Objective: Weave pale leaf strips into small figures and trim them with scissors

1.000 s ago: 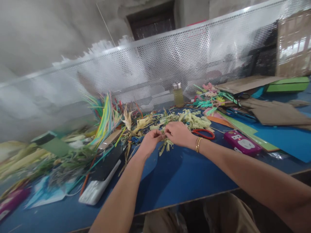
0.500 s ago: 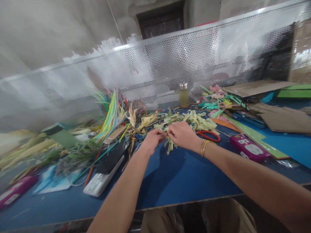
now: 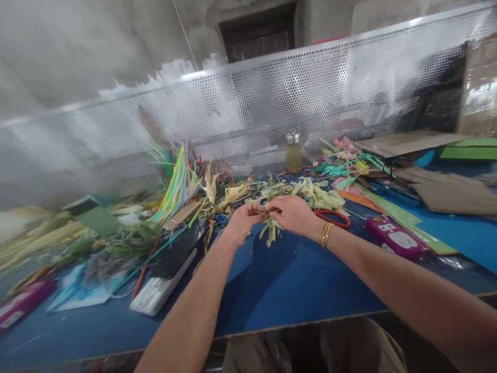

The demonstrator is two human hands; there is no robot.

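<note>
Above the middle of the blue table, my left hand (image 3: 244,223) and my right hand (image 3: 294,213) meet, fingertips pinched close together. Between them is a small bunch of pale green corn husk strips (image 3: 271,234), whose shredded ends hang below the fingers. My right hand has a gold bracelet at the wrist and covers part of the bunch. Just behind the hands lies a heap of loose corn husk (image 3: 320,194). Red-handled scissors (image 3: 334,218) rest right of my right hand, their blades hidden.
A black-and-white phone-like device (image 3: 166,282) lies on the blue table (image 3: 303,295), left of my arms. Colourful pipe cleaners (image 3: 174,184) stand behind it. A glass jar (image 3: 294,154) stands near the perforated metal screen (image 3: 248,109). Right are a purple box (image 3: 396,238) and cardboard (image 3: 458,189).
Both hands stay together at the husk bunch. My left fingers have shifted slightly and the right hand has turned a little, while the hanging strips have moved slightly left.
</note>
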